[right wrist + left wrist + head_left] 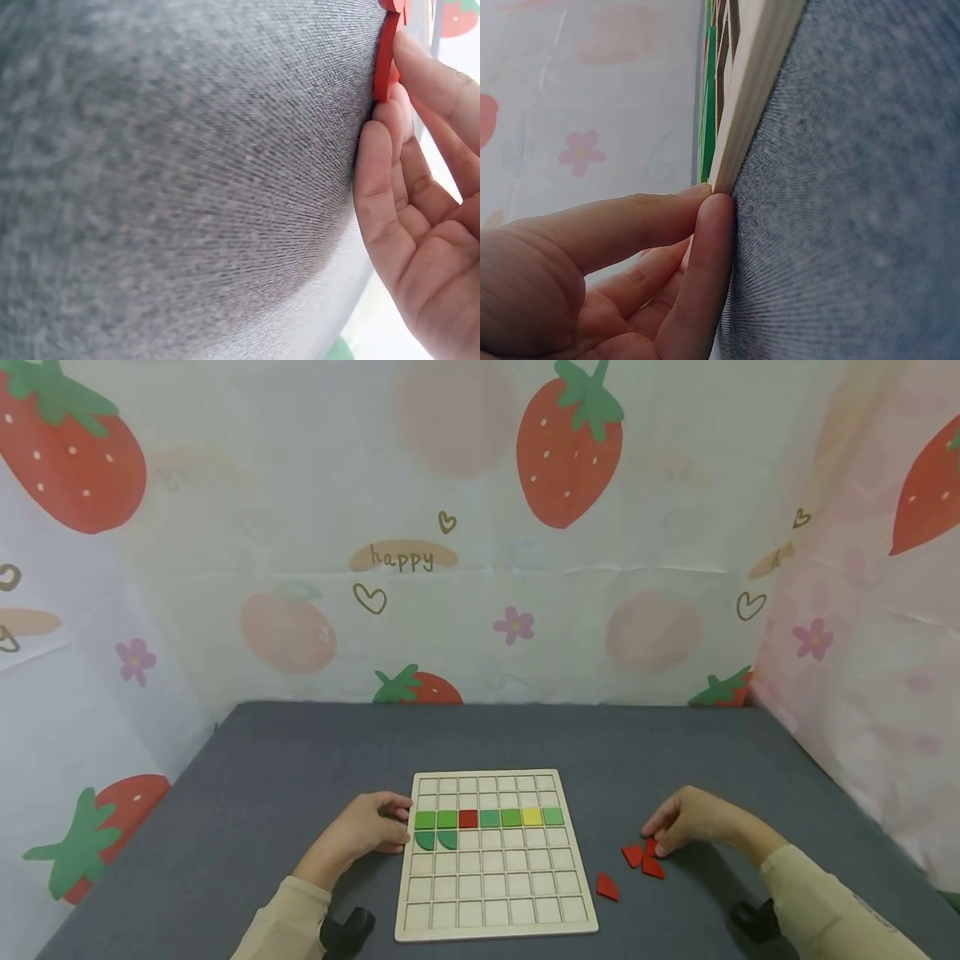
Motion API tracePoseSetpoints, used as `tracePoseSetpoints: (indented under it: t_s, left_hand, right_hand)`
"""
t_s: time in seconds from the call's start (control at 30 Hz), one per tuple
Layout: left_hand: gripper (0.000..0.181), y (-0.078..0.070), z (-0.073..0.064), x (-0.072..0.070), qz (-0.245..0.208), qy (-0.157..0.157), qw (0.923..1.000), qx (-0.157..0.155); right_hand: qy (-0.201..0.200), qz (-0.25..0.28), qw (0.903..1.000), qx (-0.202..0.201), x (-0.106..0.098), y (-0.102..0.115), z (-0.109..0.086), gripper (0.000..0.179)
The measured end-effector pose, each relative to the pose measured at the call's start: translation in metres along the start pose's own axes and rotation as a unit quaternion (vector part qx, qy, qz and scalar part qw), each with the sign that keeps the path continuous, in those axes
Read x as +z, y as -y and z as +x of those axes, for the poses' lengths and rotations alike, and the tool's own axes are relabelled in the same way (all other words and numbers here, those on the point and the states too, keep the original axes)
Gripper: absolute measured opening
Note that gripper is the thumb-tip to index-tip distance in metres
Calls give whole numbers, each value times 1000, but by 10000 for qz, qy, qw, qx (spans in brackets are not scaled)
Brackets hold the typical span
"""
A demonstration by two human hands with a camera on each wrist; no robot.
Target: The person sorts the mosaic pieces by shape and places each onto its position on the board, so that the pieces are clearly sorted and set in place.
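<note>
A wooden grid board (492,935) lies on the dark cloth. Its third row from the far side carries several square tiles in green, red and yellow. Two dark green quarter-round tiles (424,840) sit just below, at the left. My left hand (375,822) holds the board's left edge; in the left wrist view its thumb and a finger meet at the wooden edge (754,97). Right of the board, my right hand (686,822) pinches a red tile (384,60) low over the cloth. Two red quarter-round tiles (653,867) lie close by its fingertips, and another (607,887) lies nearer the board.
Dark grey cloth (315,743) covers the table. A printed fabric backdrop (480,610) with strawberries and hearts stands behind it and along both sides. A black band (347,933) is on the left wrist and a black device (754,922) on the right.
</note>
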State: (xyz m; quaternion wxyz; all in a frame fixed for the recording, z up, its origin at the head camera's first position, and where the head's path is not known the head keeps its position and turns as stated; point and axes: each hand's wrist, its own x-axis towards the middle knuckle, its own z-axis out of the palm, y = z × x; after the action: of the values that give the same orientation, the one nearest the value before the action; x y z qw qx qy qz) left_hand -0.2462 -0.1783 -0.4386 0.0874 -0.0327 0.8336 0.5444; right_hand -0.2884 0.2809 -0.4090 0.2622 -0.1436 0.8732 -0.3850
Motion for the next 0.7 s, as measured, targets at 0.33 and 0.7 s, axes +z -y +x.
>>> tracePoseSetpoints:
  t_s: [0.33,0.7]
  left_hand:
    - [50,-2,-2,-1,44,14,10000,23]
    - [51,-1,-2,-1,9,9,10000,7]
  right_hand:
    - [-155,-127,9998,-57,2,3,-4,23]
    - [-520,-341,9980,125,4,10,-13,11]
